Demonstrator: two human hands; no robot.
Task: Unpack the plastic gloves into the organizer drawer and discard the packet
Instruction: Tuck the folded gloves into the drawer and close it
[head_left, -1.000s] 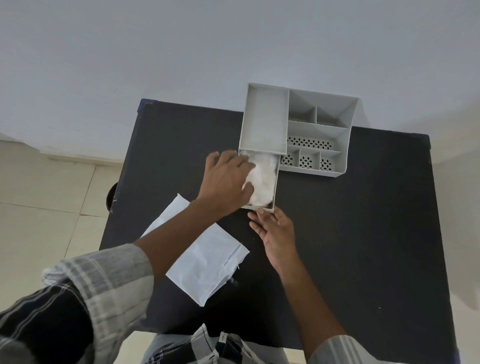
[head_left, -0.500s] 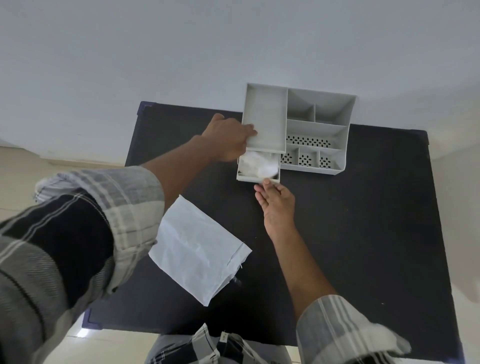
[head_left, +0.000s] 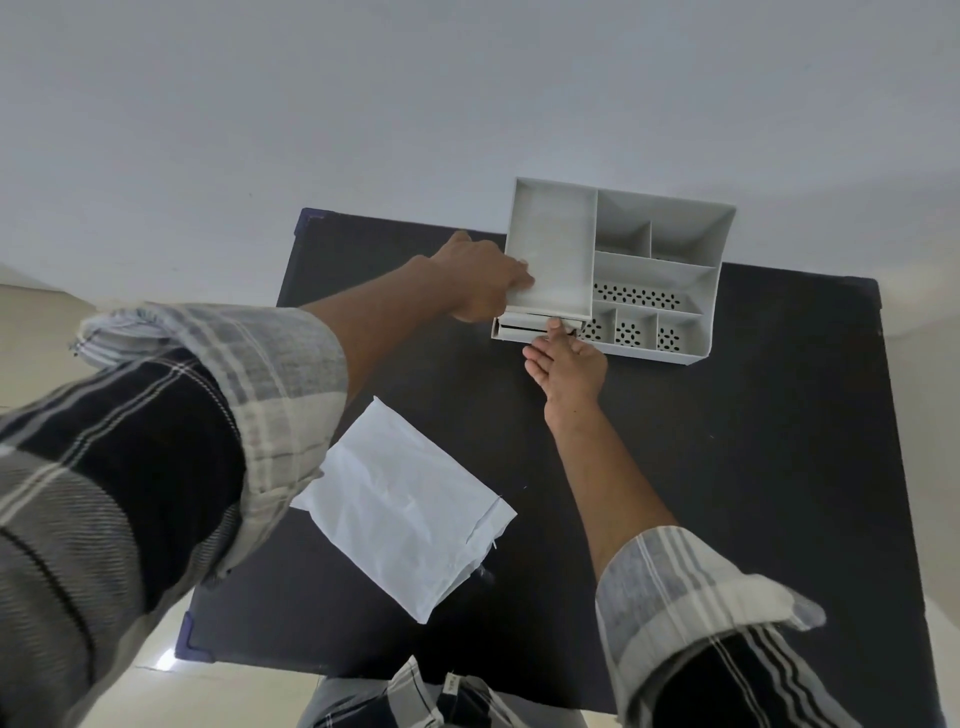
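Observation:
The grey organizer (head_left: 654, 270) stands at the far edge of the black table (head_left: 753, 467). Its drawer (head_left: 511, 332) sticks out only a little at the front left; the gloves inside are hidden. My left hand (head_left: 483, 283) grips the organizer's left front corner, thumb over the rim. My right hand (head_left: 569, 358) presses its fingertips flat against the drawer's front. The empty white packet (head_left: 405, 504) lies flat on the table near me, left of my right forearm.
A pale wall rises right behind the organizer. Tiled floor shows to the left of and below the table. My checked sleeves fill the lower left and lower right of the view.
The drawer has slid almost fully into the organizer under my right hand's push, covering the gloves. My left hand left the gloves and took hold of the organizer's corner.

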